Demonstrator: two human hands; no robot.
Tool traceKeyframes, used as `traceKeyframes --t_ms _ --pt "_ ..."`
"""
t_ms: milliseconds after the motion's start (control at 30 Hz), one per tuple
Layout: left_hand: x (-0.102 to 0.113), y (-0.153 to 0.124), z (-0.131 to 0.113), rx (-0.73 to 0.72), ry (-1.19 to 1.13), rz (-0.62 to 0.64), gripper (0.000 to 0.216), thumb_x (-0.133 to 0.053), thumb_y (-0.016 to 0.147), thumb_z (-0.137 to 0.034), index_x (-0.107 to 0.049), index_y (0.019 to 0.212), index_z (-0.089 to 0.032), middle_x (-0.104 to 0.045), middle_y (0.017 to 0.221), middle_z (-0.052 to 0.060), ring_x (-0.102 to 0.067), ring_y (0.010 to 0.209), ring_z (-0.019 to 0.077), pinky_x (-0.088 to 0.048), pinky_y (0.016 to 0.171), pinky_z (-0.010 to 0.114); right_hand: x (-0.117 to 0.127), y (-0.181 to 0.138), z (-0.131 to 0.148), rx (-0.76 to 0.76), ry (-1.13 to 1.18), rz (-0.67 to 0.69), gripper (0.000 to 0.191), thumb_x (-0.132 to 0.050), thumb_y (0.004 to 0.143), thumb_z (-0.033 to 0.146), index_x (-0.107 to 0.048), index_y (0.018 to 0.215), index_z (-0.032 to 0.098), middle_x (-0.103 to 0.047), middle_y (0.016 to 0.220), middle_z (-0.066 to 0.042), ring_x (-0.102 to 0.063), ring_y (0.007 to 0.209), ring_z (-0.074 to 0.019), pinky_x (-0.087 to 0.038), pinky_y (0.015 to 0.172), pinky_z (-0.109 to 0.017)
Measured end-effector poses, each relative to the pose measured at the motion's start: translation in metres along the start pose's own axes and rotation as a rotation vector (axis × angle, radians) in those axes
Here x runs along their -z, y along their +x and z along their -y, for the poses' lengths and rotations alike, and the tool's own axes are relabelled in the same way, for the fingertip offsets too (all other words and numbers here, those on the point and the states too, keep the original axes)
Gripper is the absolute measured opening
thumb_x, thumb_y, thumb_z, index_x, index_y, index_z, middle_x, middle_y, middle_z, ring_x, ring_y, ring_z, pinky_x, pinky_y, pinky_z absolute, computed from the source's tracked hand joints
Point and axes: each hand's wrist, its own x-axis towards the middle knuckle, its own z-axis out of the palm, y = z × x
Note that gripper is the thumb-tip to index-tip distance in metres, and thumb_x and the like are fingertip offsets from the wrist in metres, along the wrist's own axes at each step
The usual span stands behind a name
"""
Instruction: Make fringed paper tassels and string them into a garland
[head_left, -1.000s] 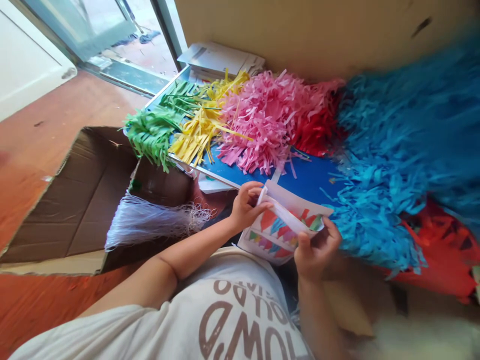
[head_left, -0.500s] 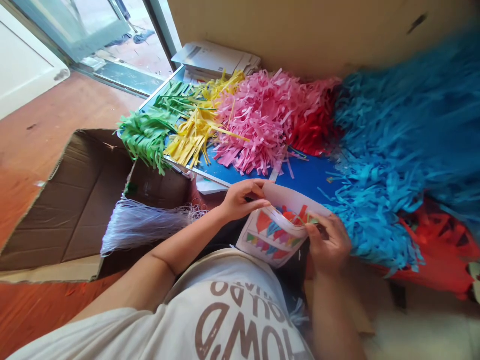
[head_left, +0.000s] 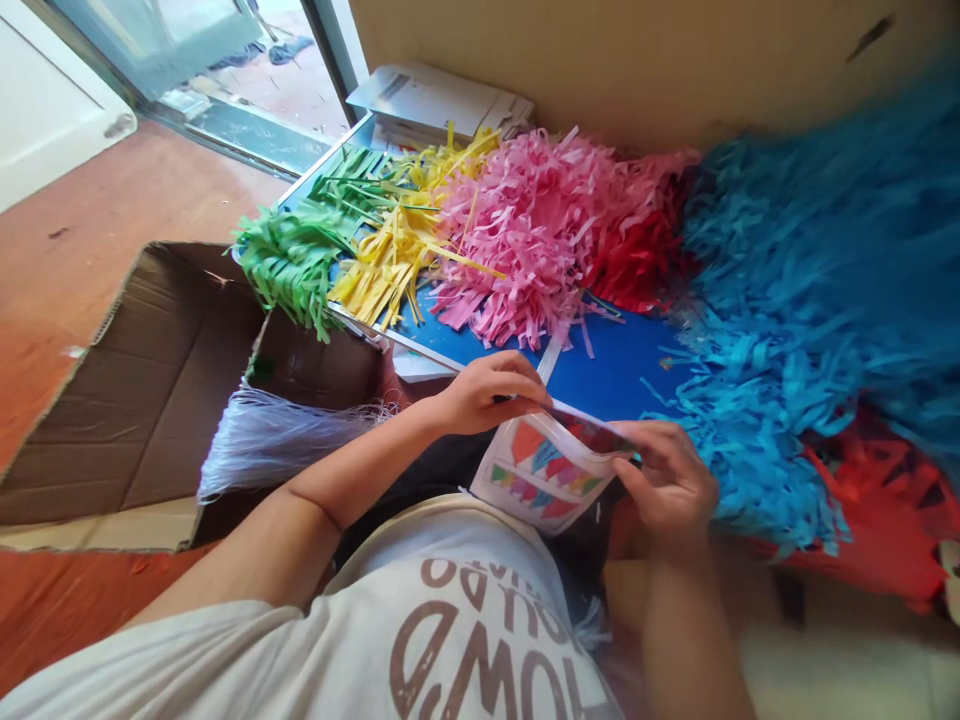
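The printed packet [head_left: 544,475] lies between the two hands, in front of the shirt [head_left: 480,600] and just below the near edge of the desk [head_left: 607,365], its mouth edge slanting from one hand to the other, neither clearly nearer. The left hand [head_left: 499,392] pinches one upper corner, fingers closed; the right hand [head_left: 671,475] grips the opposite corner between thumb and fingers. The packet looks thin and bendy, smooth-faced, with a dark gap at its mouth. Beyond it sit crinkled pink strips [head_left: 525,230] and shaggy blue strips [head_left: 772,420].
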Motion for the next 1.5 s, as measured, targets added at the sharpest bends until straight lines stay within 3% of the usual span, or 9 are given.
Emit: traceKeyframes --t_ms 33,133,233,300,433,600,900,1200,1500 --pt "0.002 0.001 -0.004 -0.013 0.009 0.048 0.012 -0.066 0.091 -0.021 -0.072 0.101 -0.017 -0.071 0.096 0.011 -0.070 0.094 0.0158 -0.056 0.084 0.026 0.001 0.001 0.003 0.018 -0.002 0.031 0.025 -0.072 0.084 0.039 -0.073 0.106 0.027 -0.070 0.105 -0.008 -0.069 0.096 -0.0281 -0.059 0.083 -0.047" --pt "-0.001 0.002 -0.014 0.010 -0.042 0.082 0.014 -0.069 0.088 -0.026 -0.074 0.096 -0.016 -0.072 0.105 0.014 -0.070 0.099 0.0180 -0.057 0.087 0.028 0.000 0.002 0.014 -0.013 0.018 0.015 0.026 -0.060 0.092 0.044 -0.077 0.087 0.025 -0.071 0.111 -0.008 -0.069 0.099 -0.0272 -0.058 0.085 -0.045" --pt "-0.010 0.002 -0.024 0.157 -0.105 -0.071 0.018 -0.071 0.086 -0.032 -0.073 0.085 -0.013 -0.075 0.098 0.013 -0.071 0.092 0.0171 -0.057 0.083 0.027 -0.004 0.004 0.023 -0.180 -0.027 -0.024 0.013 -0.069 0.087 0.034 -0.075 0.094 0.025 -0.073 0.113 -0.006 -0.069 0.103 -0.0255 -0.058 0.088 -0.041" --pt "-0.015 0.002 -0.030 0.283 -0.122 -0.126 0.019 -0.072 0.086 -0.031 -0.072 0.087 -0.012 -0.075 0.095 0.012 -0.072 0.088 0.0158 -0.057 0.080 0.024 -0.004 0.005 0.028 -0.312 -0.052 0.014 0.026 -0.073 0.084 0.037 -0.074 0.107 0.025 -0.074 0.111 -0.007 -0.071 0.102 -0.0260 -0.059 0.086 -0.039" --pt "-0.011 0.003 -0.039 0.406 -0.095 0.006 0.031 -0.073 0.085 -0.032 -0.072 0.108 -0.011 -0.076 0.102 0.012 -0.072 0.091 0.0162 -0.055 0.082 0.023 0.002 0.007 0.034 -0.420 -0.158 0.084 0.032 -0.074 0.080 0.046 -0.078 0.103 0.023 -0.077 0.104 -0.008 -0.073 0.093 -0.0266 -0.061 0.081 -0.037" --pt "0.001 0.008 -0.050 0.364 -0.014 0.068 0.030 -0.072 0.086 -0.034 -0.074 0.107 -0.012 -0.076 0.102 0.012 -0.072 0.091 0.0169 -0.054 0.081 0.023 0.006 0.004 0.040 -0.376 -0.210 0.080 0.030 -0.074 0.081 0.046 -0.078 0.102 0.026 -0.077 0.103 -0.006 -0.073 0.094 -0.0260 -0.060 0.084 -0.038" --pt "0.011 0.034 -0.066 0.296 0.196 0.398 0.032 -0.067 0.090 -0.041 -0.076 0.109 -0.016 -0.076 0.098 0.009 -0.071 0.085 0.0161 -0.049 0.072 0.020 0.014 0.011 0.047 -0.257 -0.289 0.222 0.025 -0.074 0.083 0.042 -0.078 0.104 0.031 -0.076 0.106 -0.004 -0.072 0.096 -0.0237 -0.059 0.086 -0.036" --pt "0.006 0.031 -0.053 0.200 0.222 0.280 0.033 -0.069 0.088 -0.041 -0.076 0.105 -0.013 -0.077 0.090 0.010 -0.072 0.079 0.0152 -0.049 0.068 0.019 0.007 0.016 0.045 -0.106 -0.348 0.165 0.020 -0.060 0.095 0.032 -0.078 0.102 0.029 -0.077 0.100 -0.002 -0.073 0.092 -0.0187 -0.059 0.083 -0.030" --pt "0.013 0.023 -0.054 0.098 0.333 0.348 0.038 -0.051 0.094 -0.011 -0.068 0.126 -0.024 -0.075 0.115 0.007 -0.072 0.098 0.0143 -0.054 0.080 0.019 0.006 0.014 0.046 -0.022 -0.392 0.169 0.021 -0.062 0.093 0.032 -0.076 0.109 0.030 -0.076 0.106 -0.002 -0.073 0.094 -0.0209 -0.060 0.084 -0.033"
